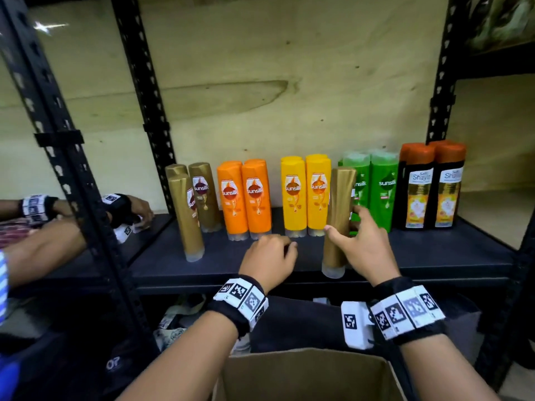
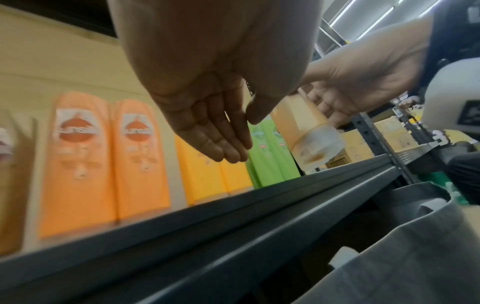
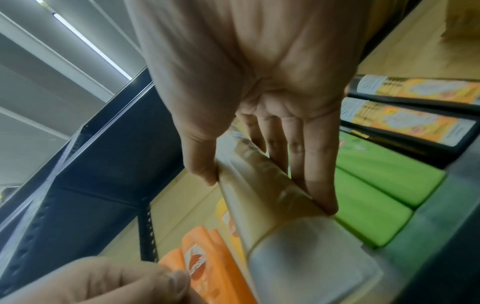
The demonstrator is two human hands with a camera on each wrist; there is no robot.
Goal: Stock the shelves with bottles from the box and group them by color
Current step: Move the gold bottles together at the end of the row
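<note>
A gold bottle (image 1: 338, 215) stands slightly tilted, clear cap down, near the front edge of the dark shelf (image 1: 419, 253). It is in front of the yellow and green bottles. My right hand (image 1: 344, 224) pinches it between thumb and fingers, which the right wrist view shows up close: right hand (image 3: 267, 193), gold bottle (image 3: 262, 181). My left hand (image 1: 278, 246) hovers over the shelf front, relaxed and holding nothing; the left wrist view shows the same of my left hand (image 2: 242, 137). On the shelf stand, from left to right, gold bottles (image 1: 188, 212), orange bottles (image 1: 246, 198), yellow bottles (image 1: 305, 195), green bottles (image 1: 382, 189) and black bottles with orange caps (image 1: 431, 186).
The cardboard box (image 1: 304, 371) sits open below my wrists. A black upright post (image 1: 81, 183) splits off the neighbouring bay, where another person's hands (image 1: 130, 209) work. Bare shelf lies in front of the gold and orange bottles and right of the black ones.
</note>
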